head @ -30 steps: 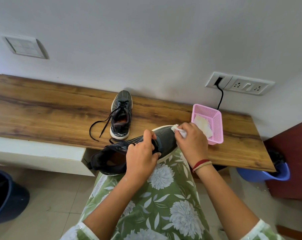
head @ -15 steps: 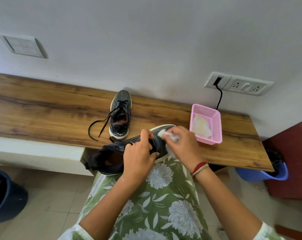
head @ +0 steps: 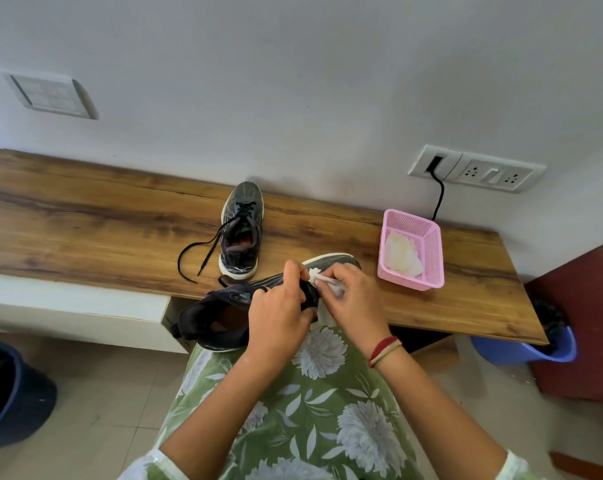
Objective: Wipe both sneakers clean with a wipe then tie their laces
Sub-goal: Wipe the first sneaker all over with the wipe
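The left hand [head: 275, 317] holds a dark sneaker [head: 220, 306] on the lap. Its toe reaches over the bench [head: 85, 220]. The right hand [head: 352, 299] pinches a white wipe [head: 319, 277] and presses it on the shoe's top. A second sneaker [head: 242, 233] stands on the bench with loose laces [head: 203, 247]. A pink basket [head: 410, 284] sits near.

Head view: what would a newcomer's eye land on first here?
The two hands at centre: the left hand grips a dark sneaker over the lap while the right hand presses a white wipe against it. Behind, the second sneaker stands on the wooden shelf, laces untied, with a pink basket of spare wipes to its right.
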The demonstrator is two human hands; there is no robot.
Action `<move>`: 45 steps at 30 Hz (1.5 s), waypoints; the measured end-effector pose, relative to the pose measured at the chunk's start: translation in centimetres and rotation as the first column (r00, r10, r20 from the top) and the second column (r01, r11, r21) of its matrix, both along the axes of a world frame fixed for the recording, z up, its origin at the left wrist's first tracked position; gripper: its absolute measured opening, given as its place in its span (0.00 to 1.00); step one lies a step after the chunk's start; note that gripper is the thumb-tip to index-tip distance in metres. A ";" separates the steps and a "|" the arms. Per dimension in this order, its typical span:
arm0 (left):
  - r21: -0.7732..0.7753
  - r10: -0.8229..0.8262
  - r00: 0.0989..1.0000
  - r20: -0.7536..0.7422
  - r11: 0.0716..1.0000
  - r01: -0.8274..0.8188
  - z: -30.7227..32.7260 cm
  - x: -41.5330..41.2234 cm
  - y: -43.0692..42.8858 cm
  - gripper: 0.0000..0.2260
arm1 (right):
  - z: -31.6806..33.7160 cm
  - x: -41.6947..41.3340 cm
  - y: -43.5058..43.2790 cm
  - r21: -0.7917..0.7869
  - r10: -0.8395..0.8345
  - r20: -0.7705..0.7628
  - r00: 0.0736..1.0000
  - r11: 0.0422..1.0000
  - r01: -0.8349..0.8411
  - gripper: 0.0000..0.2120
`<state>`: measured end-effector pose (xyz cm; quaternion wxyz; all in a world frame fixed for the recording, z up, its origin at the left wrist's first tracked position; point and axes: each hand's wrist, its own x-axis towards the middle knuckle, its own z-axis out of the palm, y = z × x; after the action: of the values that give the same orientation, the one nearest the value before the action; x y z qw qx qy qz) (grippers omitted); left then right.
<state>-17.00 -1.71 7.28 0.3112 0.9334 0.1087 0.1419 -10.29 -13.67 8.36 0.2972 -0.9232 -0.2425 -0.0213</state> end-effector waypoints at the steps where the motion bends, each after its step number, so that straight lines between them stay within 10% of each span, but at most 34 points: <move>1: -0.005 0.001 1.000 0.001 1.000 -0.001 0.0 0.0 0.0 0.21 | -0.1 0.2 -0.2 -0.051 -0.027 0.052 0.998 0.998 0.029 0.05; 8: -0.023 -0.015 1.000 0.006 1.000 0.015 0.1 0.0 -0.2 0.21 | 0.7 2.3 -2.3 0.102 -0.297 0.036 0.954 0.951 0.292 0.07; 14: -0.091 -0.038 0.999 -0.013 0.995 0.037 0.3 0.5 0.8 0.23 | -0.3 1.7 -1.7 0.032 -0.177 0.065 0.982 0.984 0.175 0.05; 21: -0.132 0.010 1.000 -0.003 0.991 -0.011 0.9 0.3 1.5 0.20 | 1.8 4.0 -3.3 0.357 -0.346 -0.230 0.910 0.840 0.410 0.06; 27: -0.145 0.002 1.000 -0.028 0.989 -0.006 0.7 0.4 1.5 0.18 | 1.1 1.6 -2.3 0.042 -0.164 0.055 0.985 0.986 0.162 0.05; 35: -0.121 -0.144 0.984 -0.106 0.984 0.131 1.2 0.2 1.3 0.17 | 2.1 1.0 -4.7 -0.083 -0.213 -0.107 0.971 0.975 0.205 0.04; 42: 0.196 -0.015 0.892 -0.452 0.974 0.116 3.4 0.5 0.6 0.39 | 3.7 1.8 -5.1 0.023 -0.225 -0.210 0.951 0.972 0.235 0.04; 45: 0.221 -0.020 0.886 -0.464 0.965 0.138 3.9 0.5 1.0 0.33 | 4.1 1.5 -5.1 0.140 -0.192 -0.284 0.940 0.961 0.238 0.05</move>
<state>-16.49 -0.71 11.18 0.1634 0.9755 0.1218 -0.0823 -8.75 -18.75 12.44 0.4017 -0.9095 -0.0948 0.0502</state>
